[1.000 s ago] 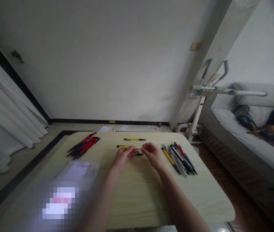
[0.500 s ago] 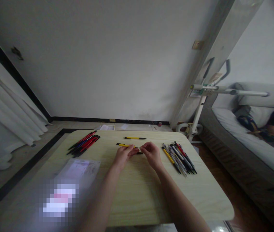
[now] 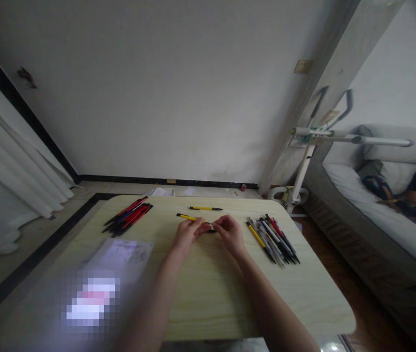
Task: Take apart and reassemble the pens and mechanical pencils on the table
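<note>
My left hand point(image 3: 188, 231) is closed around the yellow barrel of a pen point(image 3: 187, 216), whose black end points left and slightly up. At the barrel's right end, my right hand point(image 3: 229, 231) pinches with thumb and fingertips. A thin piece seems to run between the two hands there, too small to name. Just below the fingertips is a small black piece point(image 3: 211, 231), partly hidden by the hands. Beyond them a second yellow pen point(image 3: 207, 209) with black ends lies crosswise on the wooden table point(image 3: 208, 293).
A pile of red, black and blue pens point(image 3: 129, 217) lies at the left. On the right is a mixed group of pens point(image 3: 272, 239). A clear plastic bag point(image 3: 130, 254) rests at front left. Past the right edge are white exercise equipment point(image 3: 305, 164) and a sofa with a person on it.
The black end of the held yellow pen has tilted up a little. Both hands stay in nearly the same place, and the view has shifted slightly.
</note>
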A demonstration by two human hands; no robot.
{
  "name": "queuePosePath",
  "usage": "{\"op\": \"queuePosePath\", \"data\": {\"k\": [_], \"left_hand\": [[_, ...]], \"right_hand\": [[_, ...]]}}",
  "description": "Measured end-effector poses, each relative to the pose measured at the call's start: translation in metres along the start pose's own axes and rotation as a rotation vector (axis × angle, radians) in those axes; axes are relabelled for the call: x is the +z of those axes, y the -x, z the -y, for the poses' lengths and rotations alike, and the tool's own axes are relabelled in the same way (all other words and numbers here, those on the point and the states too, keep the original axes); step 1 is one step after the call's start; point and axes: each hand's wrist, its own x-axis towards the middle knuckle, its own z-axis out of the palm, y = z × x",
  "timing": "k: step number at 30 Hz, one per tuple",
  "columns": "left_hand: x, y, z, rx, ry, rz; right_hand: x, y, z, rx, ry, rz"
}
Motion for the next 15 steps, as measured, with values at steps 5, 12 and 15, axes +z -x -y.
{"op": "queuePosePath", "data": {"k": [5, 12, 15], "left_hand": [[0.0004, 0.0013, -0.0020, -0.019, 0.001, -0.020], [0.0006, 0.0022, -0.0038, -0.002, 0.023, -0.025], [-0.0004, 0.0020, -0.0037, 0.002, 0.035, -0.016]], "right_hand": [[-0.0011, -0.0003, -0.0005, -0.018, 0.049, -0.018], [0.0005, 0.0004, 0.0048, -0.069, 0.055, -0.027], [0.0014, 0.0008, 0.0051, -0.083, 0.062, -0.040]]}}
